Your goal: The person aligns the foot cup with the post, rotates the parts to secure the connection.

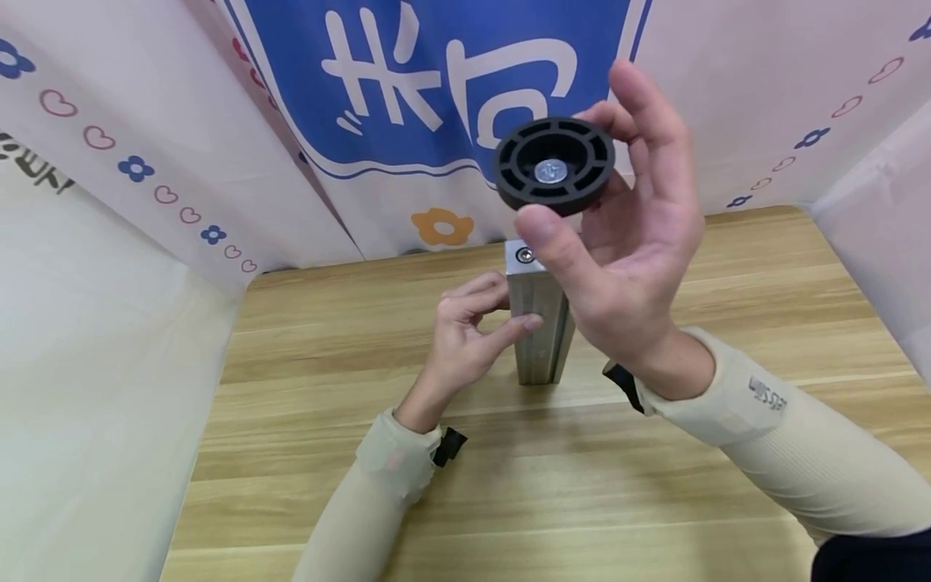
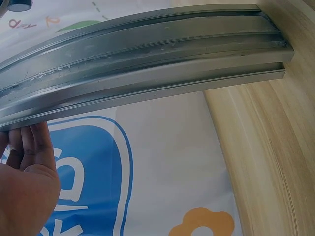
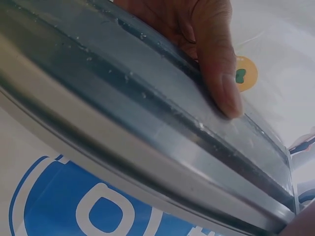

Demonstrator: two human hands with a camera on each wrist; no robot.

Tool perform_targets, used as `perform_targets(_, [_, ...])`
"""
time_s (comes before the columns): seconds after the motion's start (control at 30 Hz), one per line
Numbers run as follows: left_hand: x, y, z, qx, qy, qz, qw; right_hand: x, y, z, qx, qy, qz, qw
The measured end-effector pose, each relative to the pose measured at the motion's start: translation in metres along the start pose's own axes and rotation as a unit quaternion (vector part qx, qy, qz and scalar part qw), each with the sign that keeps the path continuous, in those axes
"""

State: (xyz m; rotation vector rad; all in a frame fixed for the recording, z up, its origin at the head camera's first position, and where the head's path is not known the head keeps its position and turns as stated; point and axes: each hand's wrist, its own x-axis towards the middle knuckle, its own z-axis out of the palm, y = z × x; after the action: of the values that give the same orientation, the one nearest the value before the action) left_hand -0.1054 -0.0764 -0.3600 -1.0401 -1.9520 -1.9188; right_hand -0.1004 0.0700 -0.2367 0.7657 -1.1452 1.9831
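My right hand (image 1: 633, 218) pinches a black round plastic levelling foot (image 1: 509, 190) between thumb and fingers. A silvery cross-slotted screw head (image 1: 550, 170) sits in the foot's ribbed centre. Below it, a grooved aluminium profile (image 1: 537, 356) stands upright on the table, overlapped by the right hand in the head view. A round threaded hole (image 1: 525, 255) shows in its top end. My left hand (image 1: 465, 335) grips the profile around its upper part, and the left thumb (image 3: 224, 83) presses on a side face in the right wrist view.
The wood-grain table (image 1: 291, 453) is bounded by white sheets at both sides. Behind the profile hangs a printed cloth (image 1: 407, 214) with a blue panel, white characters and an orange flower. Black wrist cameras (image 1: 449, 446) jut from both cream sleeves.
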Motion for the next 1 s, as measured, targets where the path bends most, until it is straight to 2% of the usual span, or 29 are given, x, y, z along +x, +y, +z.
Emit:
perform_targets(0.2, [-0.001, 0.000, 0.000, 0.000, -0.006, 0.000, 1.0000, -0.001, -0.002, -0.001, -0.026, 0.001, -0.001, 1.000])
perform_targets(0.33, [-0.001, 0.001, 0.000, 0.002, -0.007, -0.002, 1.0000, -0.002, -0.002, -0.002, -0.010, -0.001, 0.007, 1.000])
perform_targets(0.43, [-0.001, 0.002, 0.000, 0.001, -0.003, -0.006, 1.0000, -0.002, -0.001, -0.004, 0.015, -0.017, 0.017, 1.000])
perform_targets(0.6, [-0.001, 0.005, 0.000, 0.002, 0.000, -0.014, 0.9999, -0.002, -0.001, -0.009, 0.005, -0.055, 0.017, 0.998])
perform_targets(0.7, [-0.001, 0.006, 0.000, 0.005, 0.001, -0.016, 0.9999, -0.002, -0.002, -0.010, 0.012, -0.063, 0.020, 0.998])
perform_targets(1.0, [-0.001, 0.006, 0.000, 0.001, 0.002, -0.013, 0.9999, -0.002, -0.003, -0.005, 0.029, -0.026, 0.024, 0.999])
